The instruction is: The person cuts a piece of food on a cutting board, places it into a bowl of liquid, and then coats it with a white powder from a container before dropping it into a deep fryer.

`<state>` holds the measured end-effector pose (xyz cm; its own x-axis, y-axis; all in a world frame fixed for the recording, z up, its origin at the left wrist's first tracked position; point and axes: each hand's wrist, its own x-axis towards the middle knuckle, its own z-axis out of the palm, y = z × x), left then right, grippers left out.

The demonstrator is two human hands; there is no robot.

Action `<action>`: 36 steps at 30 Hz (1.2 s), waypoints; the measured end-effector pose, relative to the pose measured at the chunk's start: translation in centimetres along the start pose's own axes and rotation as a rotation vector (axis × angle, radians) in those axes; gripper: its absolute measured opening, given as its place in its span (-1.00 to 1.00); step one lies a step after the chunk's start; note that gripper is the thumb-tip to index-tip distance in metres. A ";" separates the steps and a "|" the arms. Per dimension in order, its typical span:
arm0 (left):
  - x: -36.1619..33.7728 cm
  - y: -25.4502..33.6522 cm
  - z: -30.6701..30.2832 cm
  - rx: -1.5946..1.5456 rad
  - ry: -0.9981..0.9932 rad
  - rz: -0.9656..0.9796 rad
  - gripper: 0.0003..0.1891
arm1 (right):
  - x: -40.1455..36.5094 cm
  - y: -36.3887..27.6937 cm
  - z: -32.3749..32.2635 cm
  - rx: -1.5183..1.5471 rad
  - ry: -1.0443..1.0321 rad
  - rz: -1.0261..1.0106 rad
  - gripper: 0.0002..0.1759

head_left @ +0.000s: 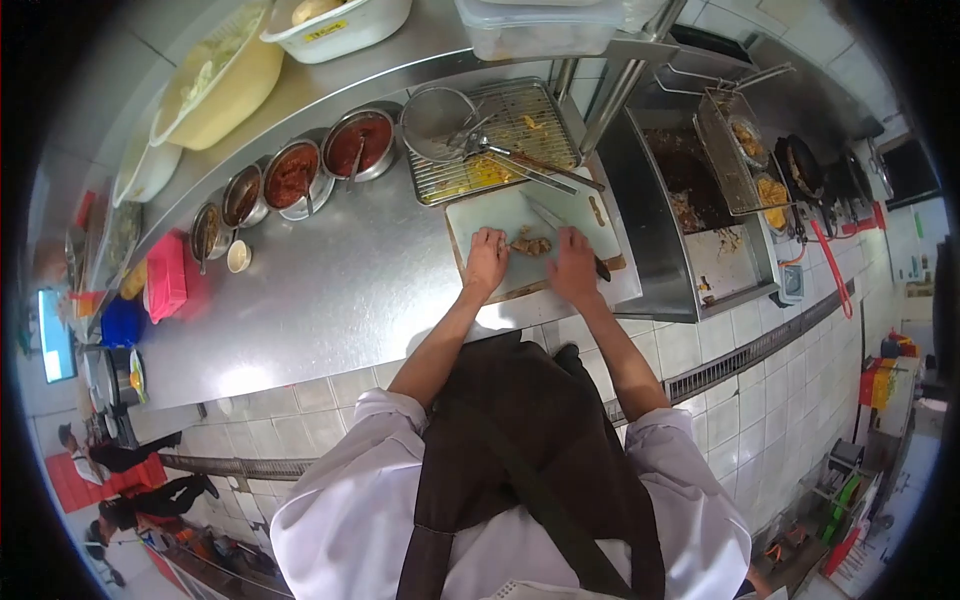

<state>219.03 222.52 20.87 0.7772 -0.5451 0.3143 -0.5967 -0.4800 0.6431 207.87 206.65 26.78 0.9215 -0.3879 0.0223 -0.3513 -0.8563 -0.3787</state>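
A browned piece of cooked meat (531, 246), partly cut or torn, lies on the pale cutting board (470, 215). At its left end is my left hand (487, 260), fingers curled in and tips against the meat. My right hand (573, 265), slightly blurred, is at the right of the meat, thumb apart from the stretched fingers. A knife (544, 212) passes beneath this hand, its blade pointing to the upper left. Its dark handle sticks out on the right; the middle is hidden, and I see no fingers wrapped round it.
Behind the board, a wire rack on a tray (445, 180) holds a strainer (438, 122) and tongs (530, 170). Steel bowls of red sauce (357, 143) line the counter (330, 270). To the right stands a fryer (690, 180) with a basket (728, 150). Tubs fill the shelf above.
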 end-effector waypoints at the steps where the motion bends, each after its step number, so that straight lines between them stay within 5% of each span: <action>1: -0.1 -0.1 0.0 -0.055 0.060 -0.037 -0.77 | 0.3 -0.6 1.0 0.041 0.024 -0.097 -0.24; 5: 0.9 -0.6 -0.2 -0.109 0.143 -0.224 -0.80 | 1.6 -2.9 3.8 0.102 -0.037 -0.264 -0.09; 7: 1.7 0.3 -1.2 -0.684 -0.046 -0.756 -0.84 | 2.1 -3.6 4.5 0.025 -0.041 -0.318 -0.10; 12: 2.2 0.1 -0.8 -1.356 0.106 -0.996 -0.78 | 3.6 -2.2 7.8 0.013 0.150 -0.469 -0.53; 16: 0.9 -2.7 1.5 -1.774 -0.009 -0.954 -0.68 | 4.2 -2.1 7.5 0.085 0.124 -0.562 -0.70; 22: -3.2 -0.4 -0.2 -1.761 0.115 -0.959 -0.75 | 7.3 -0.2 7.9 0.039 0.113 -0.766 -0.81; 30: -8.6 3.6 -2.5 -1.677 0.299 -1.027 -0.78 | 9.1 -1.8 5.8 0.092 -0.052 -0.636 -0.76; 36: -11.1 4.8 -1.9 -1.666 0.355 -1.071 -0.81 | 15.0 0.1 9.3 0.464 0.223 -0.483 -0.73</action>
<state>207.93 227.61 21.81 0.7465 -0.2918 -0.5980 0.6163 0.6418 0.4562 223.19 203.93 18.43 0.8829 -0.1044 0.4578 0.2410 -0.7360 -0.6326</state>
